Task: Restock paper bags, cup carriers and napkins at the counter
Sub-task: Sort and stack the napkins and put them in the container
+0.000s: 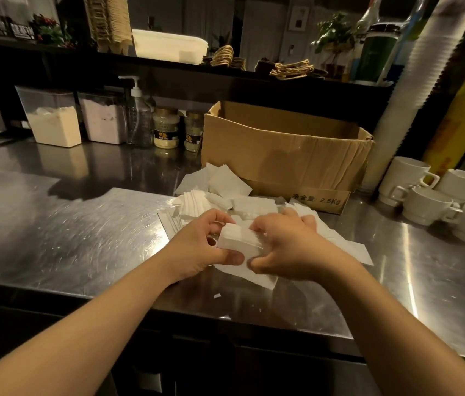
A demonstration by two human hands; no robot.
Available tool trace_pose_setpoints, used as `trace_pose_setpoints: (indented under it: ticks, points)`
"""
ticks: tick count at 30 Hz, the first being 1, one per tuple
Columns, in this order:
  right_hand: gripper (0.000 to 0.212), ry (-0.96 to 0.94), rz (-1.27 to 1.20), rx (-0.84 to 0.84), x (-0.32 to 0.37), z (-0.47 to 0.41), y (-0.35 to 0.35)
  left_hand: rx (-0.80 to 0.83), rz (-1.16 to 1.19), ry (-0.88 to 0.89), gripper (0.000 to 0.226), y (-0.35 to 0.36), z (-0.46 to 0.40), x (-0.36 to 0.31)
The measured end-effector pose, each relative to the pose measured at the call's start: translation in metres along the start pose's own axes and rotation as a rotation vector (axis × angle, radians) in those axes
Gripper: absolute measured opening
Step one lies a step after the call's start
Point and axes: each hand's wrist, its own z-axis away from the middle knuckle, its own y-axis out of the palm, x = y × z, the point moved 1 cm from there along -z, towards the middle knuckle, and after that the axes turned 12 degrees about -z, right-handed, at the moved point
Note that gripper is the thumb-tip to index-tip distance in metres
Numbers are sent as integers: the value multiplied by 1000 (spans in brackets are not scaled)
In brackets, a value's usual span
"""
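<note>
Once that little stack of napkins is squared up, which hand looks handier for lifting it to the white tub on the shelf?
Probably the left hand. It grips the napkin stack from the left, and the white tub sits up-left on the shelf. The right hand would have to cross over.

Centre: your left hand (205, 241) and right hand (285, 247) hold a napkin stack (240, 241) between them, over loose napkins (220, 187) on the counter (68, 230).
Behind: a cardboard box (282, 150) stands just past your napkins.
Right edge: cups (425, 204) beside the box.
Upper left: tubs (54, 121), a pump bottle (139, 115) and jars (166, 128) in a row.
</note>
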Motion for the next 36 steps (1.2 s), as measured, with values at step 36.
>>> trace_pose_setpoints:
  ticks: [36]
  points:
    - [51,-53,-854,-165,-54,11,51,132,-41,-19,72,1,1,-3]
